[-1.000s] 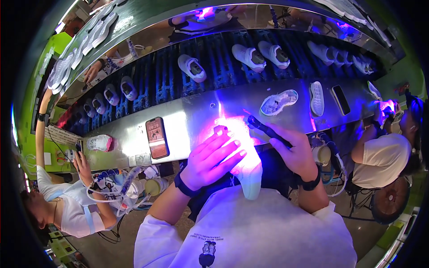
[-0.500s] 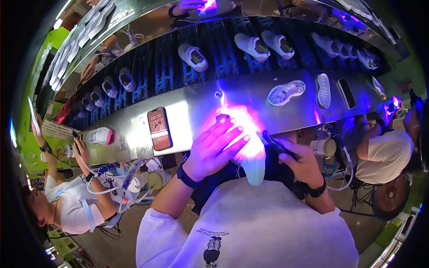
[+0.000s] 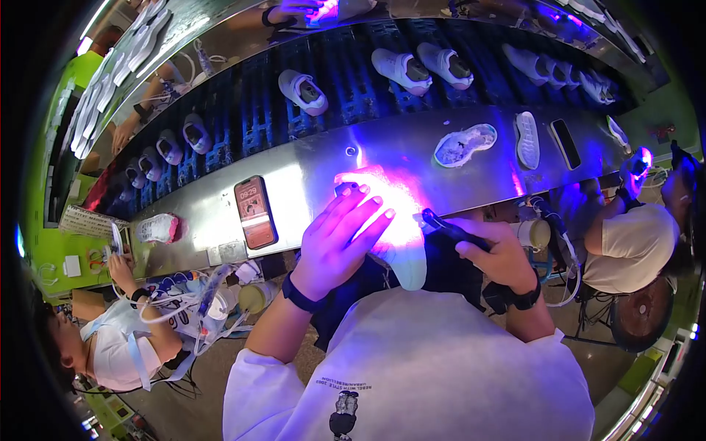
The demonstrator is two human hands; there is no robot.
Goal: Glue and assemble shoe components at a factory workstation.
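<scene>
A pale green-white shoe-shaped piece (image 3: 409,269) is tilted over the near edge of the metal bench in front of me. Pink and violet glare washes out its upper part. My left hand (image 3: 343,229) lies on its left side, fingers stretched and apart; the thumb is hidden. A small dark spot shows by those fingertips, too unclear to name. My right hand (image 3: 491,250) is closed round a black-handled tool (image 3: 450,229). The tool's tip points left at the glare-lit side of the piece; I cannot tell whether it touches.
On the metal bench (image 3: 209,228) are a phone (image 3: 255,212), a shoe sole (image 3: 465,145), a second white sole (image 3: 527,140) and a dark phone (image 3: 565,144). Behind runs a blue slatted rack (image 3: 250,121) with several pale shoes (image 3: 302,91). People work at left (image 3: 121,345) and right (image 3: 632,246).
The view has shifted slightly, so the bench sits higher and further left. Both my hands keep nearly the same hold. The person at left has lowered a raised hand.
</scene>
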